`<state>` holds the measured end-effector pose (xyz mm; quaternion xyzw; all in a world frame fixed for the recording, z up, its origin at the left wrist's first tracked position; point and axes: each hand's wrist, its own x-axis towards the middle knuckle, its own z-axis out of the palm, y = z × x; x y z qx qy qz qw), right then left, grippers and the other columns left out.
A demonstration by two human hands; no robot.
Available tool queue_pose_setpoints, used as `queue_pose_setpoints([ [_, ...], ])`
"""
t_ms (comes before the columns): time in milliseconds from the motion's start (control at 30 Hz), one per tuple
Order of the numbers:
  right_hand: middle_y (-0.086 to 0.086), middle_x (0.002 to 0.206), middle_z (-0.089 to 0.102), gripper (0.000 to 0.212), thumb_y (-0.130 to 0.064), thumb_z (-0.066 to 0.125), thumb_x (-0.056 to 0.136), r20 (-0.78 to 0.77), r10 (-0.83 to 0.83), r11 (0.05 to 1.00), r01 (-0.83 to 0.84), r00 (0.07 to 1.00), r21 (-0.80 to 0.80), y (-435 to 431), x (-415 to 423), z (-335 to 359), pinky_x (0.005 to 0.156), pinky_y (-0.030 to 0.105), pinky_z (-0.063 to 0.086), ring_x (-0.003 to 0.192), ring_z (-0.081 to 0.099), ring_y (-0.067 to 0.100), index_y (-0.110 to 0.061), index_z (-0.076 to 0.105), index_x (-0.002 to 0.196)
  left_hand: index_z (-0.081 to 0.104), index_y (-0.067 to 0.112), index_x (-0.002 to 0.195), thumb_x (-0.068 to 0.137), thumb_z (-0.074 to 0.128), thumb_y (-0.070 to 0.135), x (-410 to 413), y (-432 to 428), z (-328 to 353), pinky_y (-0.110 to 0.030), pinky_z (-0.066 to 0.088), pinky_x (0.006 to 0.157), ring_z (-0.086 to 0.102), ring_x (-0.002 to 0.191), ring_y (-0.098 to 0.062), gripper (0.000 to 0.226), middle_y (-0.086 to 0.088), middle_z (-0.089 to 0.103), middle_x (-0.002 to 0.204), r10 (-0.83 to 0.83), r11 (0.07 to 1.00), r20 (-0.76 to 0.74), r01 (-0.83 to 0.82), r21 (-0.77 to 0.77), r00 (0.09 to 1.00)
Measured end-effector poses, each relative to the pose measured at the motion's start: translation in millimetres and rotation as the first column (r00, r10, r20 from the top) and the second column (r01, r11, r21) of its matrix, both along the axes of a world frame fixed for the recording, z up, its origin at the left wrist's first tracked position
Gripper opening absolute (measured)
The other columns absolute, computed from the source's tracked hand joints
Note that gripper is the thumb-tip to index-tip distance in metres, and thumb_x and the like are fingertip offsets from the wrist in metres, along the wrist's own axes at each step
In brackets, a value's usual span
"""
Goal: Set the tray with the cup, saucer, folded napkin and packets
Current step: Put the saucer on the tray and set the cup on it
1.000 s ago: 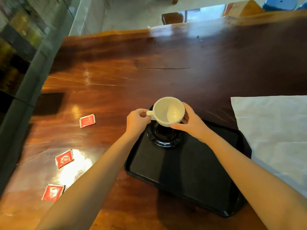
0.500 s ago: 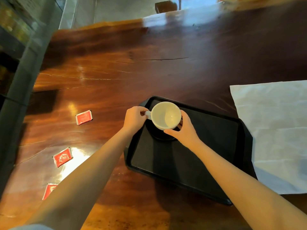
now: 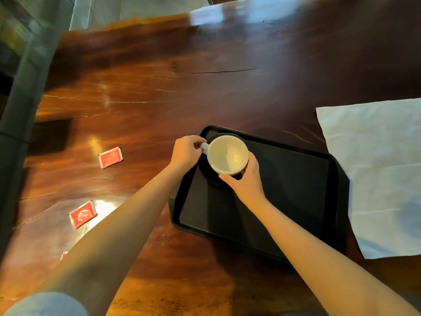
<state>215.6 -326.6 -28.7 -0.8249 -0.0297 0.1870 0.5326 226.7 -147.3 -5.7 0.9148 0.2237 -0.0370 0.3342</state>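
A white cup [image 3: 227, 155] sits over a black saucer [image 3: 210, 179] in the far left corner of the black tray [image 3: 296, 185]. My left hand [image 3: 185, 152] pinches the cup's handle. My right hand [image 3: 245, 179] curls round the cup's near right side. An unfolded white napkin [image 3: 376, 169] lies flat on the table right of the tray. Red packets lie on the table to the left: one [image 3: 110, 157] farther back, one [image 3: 82, 214] nearer, and a third [image 3: 64, 255] mostly hidden behind my left arm.
The dark polished wooden table [image 3: 182, 87] stretches far back and has a long crack. Its left edge runs beside a grey ledge [image 3: 20, 110]. A chair back shows beyond the far edge.
The cup has come down from above the saucer onto it, both hands still on it. The view has tilted down, so the tray sits lower in frame.
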Motion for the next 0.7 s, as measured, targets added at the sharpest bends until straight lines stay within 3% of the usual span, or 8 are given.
queue_pose_setpoints([
  [233,0.004,0.144,0.03,0.094,-0.023,0.081,0.069,-0.015,0.023,1.0,-0.023,1.0,-0.017,0,2,3,0.105,0.035,0.039,0.129,0.035,0.014,-0.017,0.023,0.142,0.067,0.011,0.113,0.087,0.055,0.0,2,3,-1,-0.022,0.042,0.081,0.06,0.103,-0.02,0.03,-0.008,0.068,0.113,-0.035,0.999,-0.017,0.034,-0.006,0.999],
  [467,0.005,0.145,0.031,0.089,-0.02,0.08,0.071,-0.071,0.11,0.991,-0.115,0.991,-0.072,-9,10,14,0.106,0.038,0.039,0.131,0.036,0.018,-0.017,0.025,0.141,0.069,0.011,0.108,0.085,0.059,0.002,7,14,14,-0.025,0.045,0.082,0.062,0.1,-0.021,0.027,-0.008,0.07,0.11,-0.199,0.979,-0.105,0.202,0.02,0.974],
  [600,0.007,0.152,0.025,0.097,-0.022,0.078,0.073,-0.146,0.137,0.982,-0.153,0.98,-0.107,-20,18,27,0.108,0.045,0.038,0.134,0.038,0.025,-0.018,0.016,0.147,0.065,0.007,0.115,0.084,0.051,-0.008,9,20,29,-0.03,0.048,0.09,0.063,0.104,-0.025,0.038,-0.012,0.068,0.114,-0.25,0.965,-0.125,0.257,0.046,0.96],
  [700,0.009,0.153,0.024,0.092,-0.018,0.075,0.077,-0.153,0.155,0.974,-0.177,0.976,-0.141,-40,23,46,0.105,0.04,0.039,0.133,0.04,0.025,-0.017,0.016,0.148,0.066,0.01,0.113,0.08,0.044,-0.013,14,18,46,-0.031,0.049,0.086,0.063,0.105,-0.025,0.045,-0.012,0.069,0.114,-0.241,0.965,-0.081,0.248,0.091,0.967],
])
